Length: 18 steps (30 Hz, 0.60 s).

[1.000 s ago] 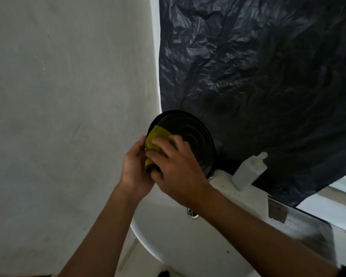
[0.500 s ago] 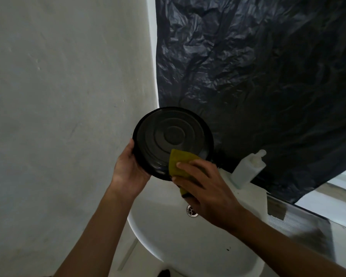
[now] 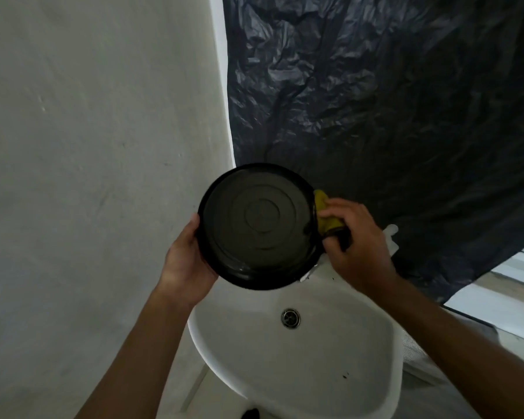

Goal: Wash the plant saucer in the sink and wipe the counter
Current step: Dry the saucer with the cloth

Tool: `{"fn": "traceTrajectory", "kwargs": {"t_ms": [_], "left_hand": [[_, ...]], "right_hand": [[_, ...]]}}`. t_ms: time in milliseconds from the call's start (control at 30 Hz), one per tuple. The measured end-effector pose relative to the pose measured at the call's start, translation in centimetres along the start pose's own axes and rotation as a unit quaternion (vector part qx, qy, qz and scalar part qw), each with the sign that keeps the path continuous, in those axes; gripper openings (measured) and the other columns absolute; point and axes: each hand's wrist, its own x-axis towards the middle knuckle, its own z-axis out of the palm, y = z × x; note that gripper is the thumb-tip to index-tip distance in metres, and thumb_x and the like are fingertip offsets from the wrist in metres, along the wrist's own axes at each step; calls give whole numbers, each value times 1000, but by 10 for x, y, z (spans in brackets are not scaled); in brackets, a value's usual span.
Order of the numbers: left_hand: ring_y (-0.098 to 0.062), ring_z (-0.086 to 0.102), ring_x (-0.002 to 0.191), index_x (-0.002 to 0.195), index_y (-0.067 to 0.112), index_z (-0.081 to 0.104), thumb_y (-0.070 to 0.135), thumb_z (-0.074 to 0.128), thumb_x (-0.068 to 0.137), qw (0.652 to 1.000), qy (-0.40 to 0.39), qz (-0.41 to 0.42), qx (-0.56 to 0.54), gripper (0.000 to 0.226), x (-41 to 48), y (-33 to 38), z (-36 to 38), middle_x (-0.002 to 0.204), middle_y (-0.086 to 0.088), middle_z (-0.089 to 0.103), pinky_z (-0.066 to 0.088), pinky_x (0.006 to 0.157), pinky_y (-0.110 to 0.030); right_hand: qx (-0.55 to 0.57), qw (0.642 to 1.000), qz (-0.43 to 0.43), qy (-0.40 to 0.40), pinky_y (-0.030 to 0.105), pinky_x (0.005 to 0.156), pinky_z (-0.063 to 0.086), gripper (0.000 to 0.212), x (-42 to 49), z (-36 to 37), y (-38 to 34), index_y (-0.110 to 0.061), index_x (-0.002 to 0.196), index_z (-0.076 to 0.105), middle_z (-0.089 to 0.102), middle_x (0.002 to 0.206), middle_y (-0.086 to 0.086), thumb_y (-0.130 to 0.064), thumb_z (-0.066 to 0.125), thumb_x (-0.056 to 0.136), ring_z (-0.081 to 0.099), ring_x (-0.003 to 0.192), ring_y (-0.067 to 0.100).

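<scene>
gripping the black plant saucer [image 3: 257, 225] by its left rim, the left hand [image 3: 185, 255] is holding it tilted up above the white sink [image 3: 315, 364]. the right hand [image 3: 357, 246] is clutching a yellow sponge [image 3: 323, 211] and pressing it against the saucer's right rim. a white bottle [image 3: 391, 237] is peeking out just behind that hand, in front of black plastic sheeting [image 3: 375, 101].

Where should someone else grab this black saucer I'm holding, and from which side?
Probably the raised rim at the bottom edge of the round black plastic saucer, coming from below. It is tilted up on edge; the left hand grips its left rim and the right hand holds a yellow sponge at its right rim.
</scene>
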Motion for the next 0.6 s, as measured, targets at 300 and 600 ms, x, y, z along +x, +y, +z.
{"fn": "traceTrajectory", "kwargs": {"t_ms": [300,600], "left_hand": [[-21,64,128,141,15,61,42,37,109,987,-50,-29,153,49,-17,-9,29,137,-7,68,46,107,-39],[-22,71,116,136,13,63,39,38,108,989,-58,-30,135,45,-14,-14,35,129,-11,72,61,85,-29]], "right_hand": [[-10,997,-15,-74,40,92,48,29,65,3,-26,-14,106,66,66,109,-2,-3,57,80,55,104,19],[-127,958,-172,-191,42,91,43,36,48,34,-86,-15,115,67,63,127,2,-23,51,83,49,116,24]]}}
